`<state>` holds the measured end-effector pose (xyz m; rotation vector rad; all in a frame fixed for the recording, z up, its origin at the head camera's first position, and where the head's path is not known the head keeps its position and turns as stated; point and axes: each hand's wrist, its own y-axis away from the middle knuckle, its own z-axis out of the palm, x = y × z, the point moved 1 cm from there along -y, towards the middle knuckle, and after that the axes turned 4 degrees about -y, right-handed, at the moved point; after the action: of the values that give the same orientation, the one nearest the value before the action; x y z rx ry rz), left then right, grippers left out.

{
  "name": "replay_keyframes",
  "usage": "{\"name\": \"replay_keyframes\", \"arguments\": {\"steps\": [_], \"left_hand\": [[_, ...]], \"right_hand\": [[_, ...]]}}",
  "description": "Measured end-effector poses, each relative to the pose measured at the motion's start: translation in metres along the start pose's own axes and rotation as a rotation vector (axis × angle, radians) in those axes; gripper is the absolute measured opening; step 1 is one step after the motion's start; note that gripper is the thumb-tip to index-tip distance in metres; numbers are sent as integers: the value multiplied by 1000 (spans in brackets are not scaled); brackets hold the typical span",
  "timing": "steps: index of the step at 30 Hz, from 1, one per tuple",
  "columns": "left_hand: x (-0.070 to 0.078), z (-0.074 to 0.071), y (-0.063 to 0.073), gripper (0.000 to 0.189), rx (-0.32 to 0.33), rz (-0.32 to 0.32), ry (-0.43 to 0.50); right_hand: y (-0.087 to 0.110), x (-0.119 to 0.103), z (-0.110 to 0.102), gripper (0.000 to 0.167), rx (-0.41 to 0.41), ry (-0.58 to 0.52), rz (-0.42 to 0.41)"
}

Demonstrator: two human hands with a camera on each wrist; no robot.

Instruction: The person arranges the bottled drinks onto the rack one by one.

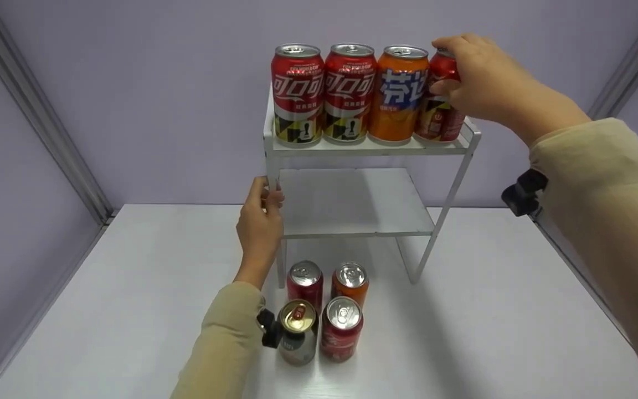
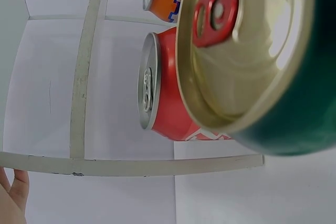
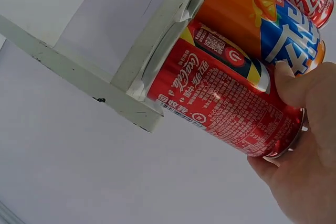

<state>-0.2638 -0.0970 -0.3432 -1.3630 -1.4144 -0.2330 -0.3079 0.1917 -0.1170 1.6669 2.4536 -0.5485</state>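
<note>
Right hand [image 1: 490, 83] grips the rightmost Coca-Cola can [image 1: 442, 117], Fanta can [image 1: 397, 113] directly left; left hand [image 1: 261, 227] holds a chipped white rack [image 1: 346, 208]; four shiny-topped cans [image 1: 342, 338] stand nearer

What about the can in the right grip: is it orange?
No, the right grip holds a red can, beside an orange can.

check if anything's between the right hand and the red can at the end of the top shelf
Nothing visible is in the way: the right hand already grips the red can near its top. The orange can stands close beside it on the left, not between hand and can.
</note>
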Motion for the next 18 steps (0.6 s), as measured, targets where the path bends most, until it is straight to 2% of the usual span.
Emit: {"name": "replay_keyframes", "arguments": {"steps": [18], "left_hand": [[0,2,0,11,-7,12,12]], "right_hand": [[2,5,-1,61,-29,-55,-32]]}}
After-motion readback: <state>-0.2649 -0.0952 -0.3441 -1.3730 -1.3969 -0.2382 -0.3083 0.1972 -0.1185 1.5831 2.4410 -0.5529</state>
